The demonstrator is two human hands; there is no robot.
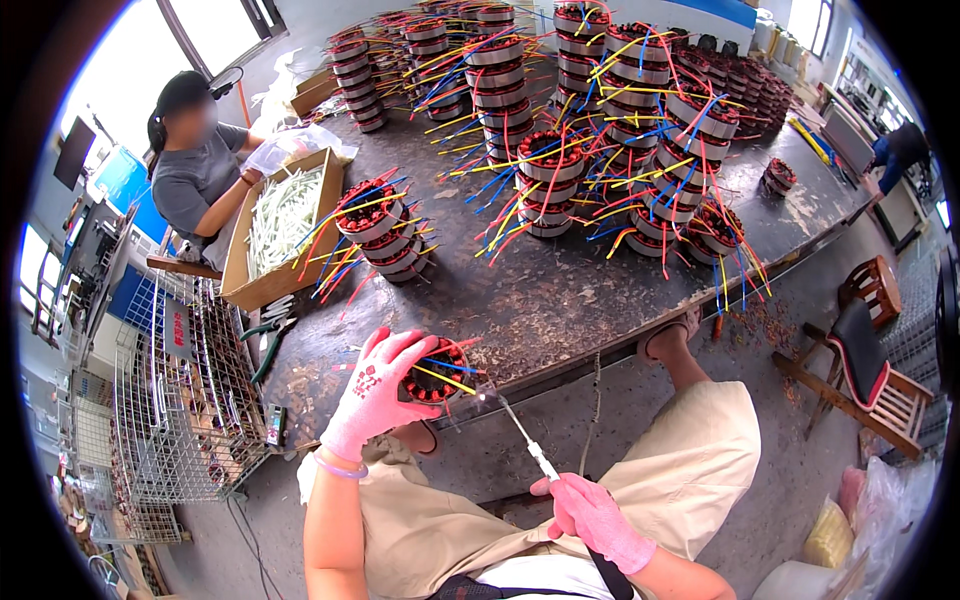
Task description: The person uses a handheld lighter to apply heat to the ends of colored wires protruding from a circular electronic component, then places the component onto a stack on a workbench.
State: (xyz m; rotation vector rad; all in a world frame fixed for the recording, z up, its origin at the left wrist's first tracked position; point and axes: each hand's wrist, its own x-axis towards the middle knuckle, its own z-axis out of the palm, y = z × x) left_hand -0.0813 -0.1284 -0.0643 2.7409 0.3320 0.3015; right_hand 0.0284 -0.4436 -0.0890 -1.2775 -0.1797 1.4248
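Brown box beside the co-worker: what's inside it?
A pile of thin white rods or tubes lies in the open brown box. Only the top layer shows; it hides the box's bottom and anything deeper.

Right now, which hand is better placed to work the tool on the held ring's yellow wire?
Right, likely: right hand grips the white-handled tool, tip at or near that yellow wire; left hand holds the wound ring.

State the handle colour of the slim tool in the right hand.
The handle is white, best seen in the head view.
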